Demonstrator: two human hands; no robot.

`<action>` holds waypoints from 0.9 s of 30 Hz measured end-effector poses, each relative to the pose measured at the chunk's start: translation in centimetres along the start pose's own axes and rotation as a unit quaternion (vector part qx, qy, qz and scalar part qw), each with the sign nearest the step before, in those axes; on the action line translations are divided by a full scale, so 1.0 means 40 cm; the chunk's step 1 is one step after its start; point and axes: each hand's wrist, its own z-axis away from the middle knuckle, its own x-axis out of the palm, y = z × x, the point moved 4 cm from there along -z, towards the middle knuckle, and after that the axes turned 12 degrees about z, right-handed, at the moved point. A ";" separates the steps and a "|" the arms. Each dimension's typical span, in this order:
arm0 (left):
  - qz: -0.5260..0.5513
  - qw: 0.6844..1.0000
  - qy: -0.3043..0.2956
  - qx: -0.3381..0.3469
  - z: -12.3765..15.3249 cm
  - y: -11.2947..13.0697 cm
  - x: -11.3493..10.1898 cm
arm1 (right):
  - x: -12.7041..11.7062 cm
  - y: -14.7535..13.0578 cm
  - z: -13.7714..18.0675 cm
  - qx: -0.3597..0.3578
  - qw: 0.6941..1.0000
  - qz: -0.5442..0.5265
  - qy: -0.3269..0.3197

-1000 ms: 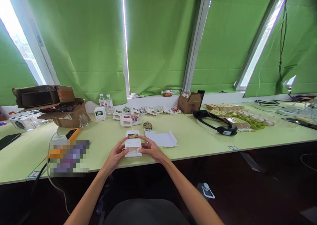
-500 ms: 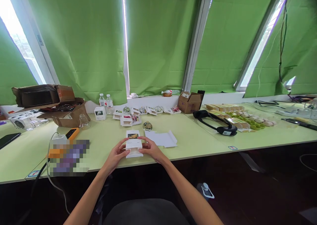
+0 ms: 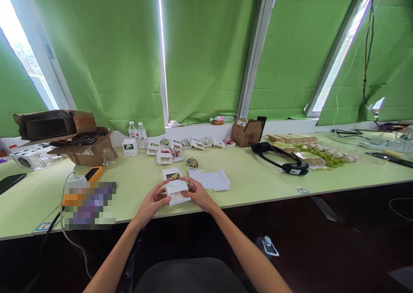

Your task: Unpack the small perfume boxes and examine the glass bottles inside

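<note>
A small white cardboard box [image 3: 176,185] with a dark picture of yellow flowers lies near the table's front edge, its near end open. My left hand [image 3: 155,200] grips its left side, fingers at the wall and thumb at the near corner. My right hand [image 3: 197,194] holds the right side, with the thumb by the open end. Just beyond the box sits a round ornament [image 3: 192,163] with a gold-coloured rim. To the right lies a flat, unfolded sheet of white card [image 3: 211,180].
Several opened small boxes with ornaments [image 3: 164,155] stand along the back, beside a closed white box [image 3: 130,147] and two plastic bottles [image 3: 142,134]. Brown cartons [image 3: 90,153] are at left. A black headset [image 3: 280,158] and an egg tray [image 3: 332,155] are at right.
The white box has turned slightly, its near end swinging to the right. Both hands keep their hold on it, and the view has shifted a little.
</note>
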 end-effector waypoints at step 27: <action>-0.039 0.999 0.030 0.018 0.004 0.007 0.009 | 0.008 -0.006 0.006 -0.018 0.998 0.061 -0.006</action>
